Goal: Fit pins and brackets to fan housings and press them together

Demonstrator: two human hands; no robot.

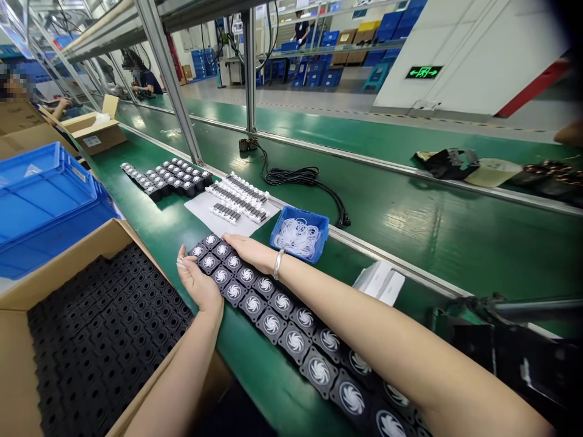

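Observation:
Small black cooling fans [272, 325] with white swirled rotors lie side by side in two long rows on the green bench. My left hand [200, 285] cups the near side of the rows at their far end, fingers bent, with something white at a fingertip. Against the opposite side rests my right hand [248, 250], its fingertips partly hidden by the fans. Together the hands clasp the end of the rows between them. My right forearm crosses above the fans and covers part of them.
A carton [132, 233] of black housings stands at the left, by blue crates [50, 200]. Beyond my hands are more fans [166, 176], white-and-black parts [239, 197] on a sheet, a blue tray [322, 233] of clear rings and a black cable [291, 176]. Other people sit farther back.

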